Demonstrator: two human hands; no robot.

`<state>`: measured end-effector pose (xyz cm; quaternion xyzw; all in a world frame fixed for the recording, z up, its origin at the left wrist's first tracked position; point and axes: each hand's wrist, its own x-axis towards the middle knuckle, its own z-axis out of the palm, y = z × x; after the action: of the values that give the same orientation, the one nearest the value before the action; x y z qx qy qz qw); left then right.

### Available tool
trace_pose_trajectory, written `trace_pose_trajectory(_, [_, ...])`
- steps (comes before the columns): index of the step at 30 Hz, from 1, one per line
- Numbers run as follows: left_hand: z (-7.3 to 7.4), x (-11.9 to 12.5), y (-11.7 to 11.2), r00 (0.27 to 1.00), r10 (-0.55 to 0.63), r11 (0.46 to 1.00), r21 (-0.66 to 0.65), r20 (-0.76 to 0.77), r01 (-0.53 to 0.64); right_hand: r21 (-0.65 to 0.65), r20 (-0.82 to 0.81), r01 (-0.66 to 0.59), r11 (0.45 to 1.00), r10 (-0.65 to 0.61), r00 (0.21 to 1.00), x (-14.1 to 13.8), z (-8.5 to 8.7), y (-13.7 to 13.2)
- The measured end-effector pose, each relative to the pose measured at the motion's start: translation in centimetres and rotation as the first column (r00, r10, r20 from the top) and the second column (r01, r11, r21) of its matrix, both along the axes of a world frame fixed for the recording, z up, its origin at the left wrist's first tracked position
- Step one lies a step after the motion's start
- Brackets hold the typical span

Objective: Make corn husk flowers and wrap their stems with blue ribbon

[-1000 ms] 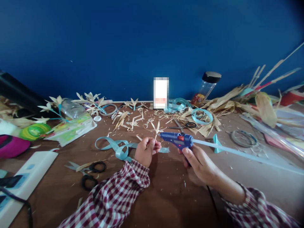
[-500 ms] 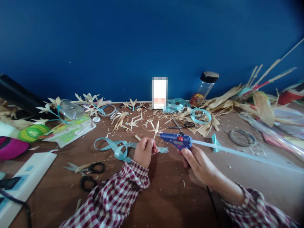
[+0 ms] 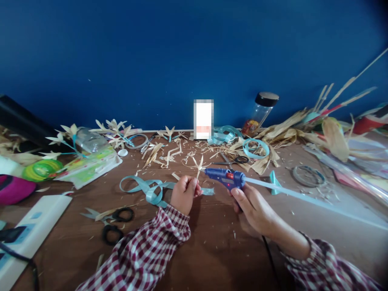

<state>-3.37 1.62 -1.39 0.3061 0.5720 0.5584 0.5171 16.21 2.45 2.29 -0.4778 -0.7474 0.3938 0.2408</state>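
Note:
Between thumb and fingers, my left hand (image 3: 184, 193) pinches a small pale corn-husk flower (image 3: 199, 165) by its base, petals pointing up. My right hand (image 3: 253, 208) is wrapped round the handle of a blue glue gun (image 3: 224, 178). Its nozzle points left and is right at the flower; whether they touch I cannot tell. A long whitish glue stick (image 3: 291, 190) trails out of the gun's back to the right. A light blue ribbon (image 3: 156, 194) lies curled beside and behind my left hand. Black-handled scissors (image 3: 111, 232) rest open left of my left forearm.
A white power strip (image 3: 45, 218) lies at the left. Finished husk flowers (image 3: 71, 135) and a plastic bottle (image 3: 91, 139) stand behind it. Husk scraps, more scissors (image 3: 241, 159), a ribbon roll (image 3: 256, 148) and a black-lidded jar (image 3: 260, 111) line the back near the blue wall.
Almost nothing has moved. The flower and the glue gun's nozzle have shifted very slightly; both hands keep their hold.

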Motion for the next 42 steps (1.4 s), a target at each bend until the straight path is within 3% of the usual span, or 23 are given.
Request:
trace_pose_trajectory(19, [0.2,-0.1,0.1,1.0,0.016,0.999,-0.046,-0.007,-0.016,-0.036,-0.004,-0.019,0.999,0.019,1.0,0.4,0.2,-0.2])
trace_pose_trajectory(42, [-0.7,-0.3,0.1,1.0,-0.006,0.999,-0.042,-0.02,0.005,-0.025,0.015,-0.01,1.0,0.01,1.0,0.4,0.4,-0.1])
